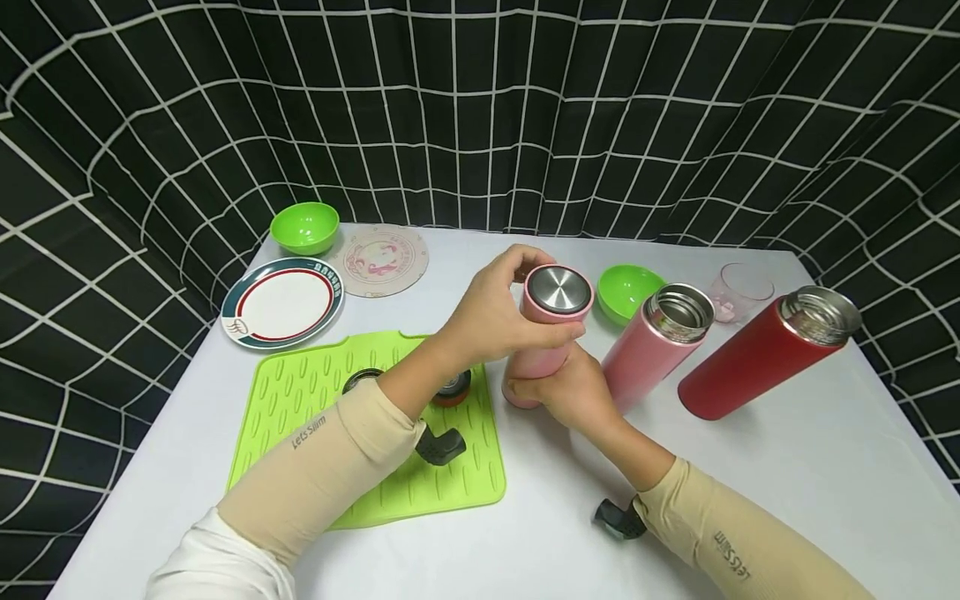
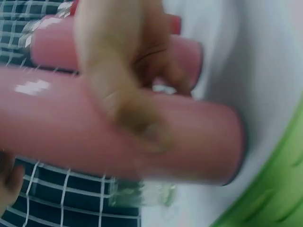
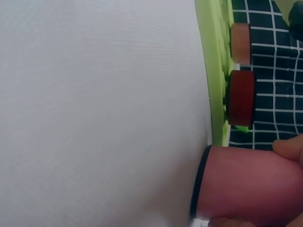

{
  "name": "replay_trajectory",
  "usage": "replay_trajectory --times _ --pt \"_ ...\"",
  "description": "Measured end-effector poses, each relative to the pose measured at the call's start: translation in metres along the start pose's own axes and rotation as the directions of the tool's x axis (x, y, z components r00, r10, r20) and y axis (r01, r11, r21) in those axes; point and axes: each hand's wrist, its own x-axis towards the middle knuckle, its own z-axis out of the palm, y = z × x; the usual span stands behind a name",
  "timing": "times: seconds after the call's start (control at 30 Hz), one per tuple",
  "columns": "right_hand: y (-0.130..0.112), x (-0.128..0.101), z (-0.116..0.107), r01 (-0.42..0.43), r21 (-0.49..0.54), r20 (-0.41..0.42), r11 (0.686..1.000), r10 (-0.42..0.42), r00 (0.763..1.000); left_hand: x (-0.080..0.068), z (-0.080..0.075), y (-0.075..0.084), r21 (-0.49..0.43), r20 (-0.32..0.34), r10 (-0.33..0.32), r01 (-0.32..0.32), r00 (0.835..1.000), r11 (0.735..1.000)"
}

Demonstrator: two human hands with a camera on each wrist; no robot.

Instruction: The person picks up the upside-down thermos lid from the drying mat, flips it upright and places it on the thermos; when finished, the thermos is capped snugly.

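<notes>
Flask (image 1: 534, 363) just beside the mat (image 1: 480, 467): my left hand (image 1: 495, 307) grips its silver-topped end, my right hand (image 1: 576, 390) clamps its lower body, a red flask (image 1: 757, 358) well apart

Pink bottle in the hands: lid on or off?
On: a steel-topped lid caps the pink bottle. Whether it is screwed tight, I cannot tell.

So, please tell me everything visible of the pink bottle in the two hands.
The pink bottle is a glossy cylinder with a dark base rim. Its lid is on, shiny and metallic on top. It stands about upright on the table beside the green mat; the left hand grips it above the right hand.
</notes>
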Motion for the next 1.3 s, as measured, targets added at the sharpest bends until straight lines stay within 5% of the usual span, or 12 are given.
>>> replay_trajectory --times 0.2,0.4,0.6,0.83,0.97,1.1,1.3 --pt "0.000 0.000 0.001 -0.024 0.023 -0.004 0.999 0.024 1.000 0.001 -0.004 -0.003 -0.085 0.079 0.031 -0.024 0.996 0.996" --pt "0.001 0.002 0.002 -0.012 -0.006 -0.012 1.000 0.012 1.000 0.000 -0.005 -0.002 0.014 -0.037 0.070 -0.069 0.997 0.998" --pt "0.002 -0.001 0.001 -0.037 -0.002 -0.014 0.999 0.037 0.999 0.001 -0.009 -0.001 -0.088 0.096 0.033 -0.024 0.995 0.996" --pt "0.002 0.001 0.000 -0.014 -0.040 -0.018 0.999 0.013 1.000 0.002 -0.001 -0.002 -0.031 -0.053 0.043 -0.044 0.998 0.999" --pt "0.001 0.002 0.001 -0.021 -0.012 -0.017 1.000 0.021 1.000 0.005 -0.010 -0.010 -0.141 0.037 0.044 -0.038 0.998 0.989" --pt "0.002 0.002 0.003 -0.017 0.027 -0.005 1.000 0.017 1.000 0.003 -0.012 -0.011 -0.131 0.082 0.015 -0.005 0.996 0.991" --pt "0.004 0.001 0.002 0.009 -0.010 -0.007 1.000 -0.009 1.000 -0.007 0.007 0.000 0.012 -0.085 -0.027 0.029 0.996 1.000"
